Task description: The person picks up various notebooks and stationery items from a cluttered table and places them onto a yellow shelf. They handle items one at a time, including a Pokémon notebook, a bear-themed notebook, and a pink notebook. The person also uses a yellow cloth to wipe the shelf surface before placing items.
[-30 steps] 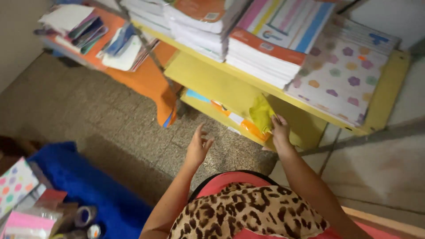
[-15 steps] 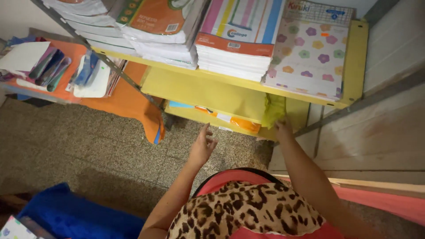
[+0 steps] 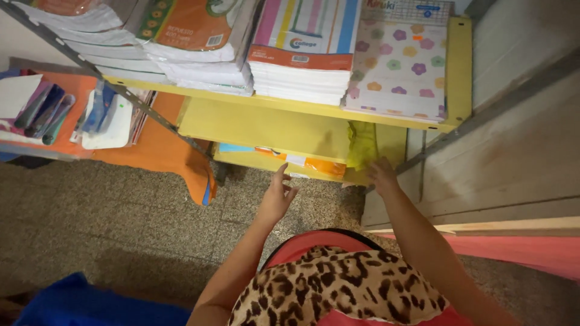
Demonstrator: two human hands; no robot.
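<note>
Hands now up at lower yellow shelf (image 3: pixel 266 162): left hand (image 3: pixel 277 198) open, nearing orange packet (image 3: pixel 314 164), right hand (image 3: pixel 382 175) touching yellow cloth (image 3: pixel 361 145).

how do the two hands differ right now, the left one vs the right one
The left hand hangs open in the air, fingers spread, just short of the lower yellow shelf; the right hand reaches further in, up against the yellow-green cloth at the shelf's right end. The left holds nothing; whether the right has a grip on the cloth is hidden by its fingers. Both are bare and stretch toward the same low shelf.
</note>
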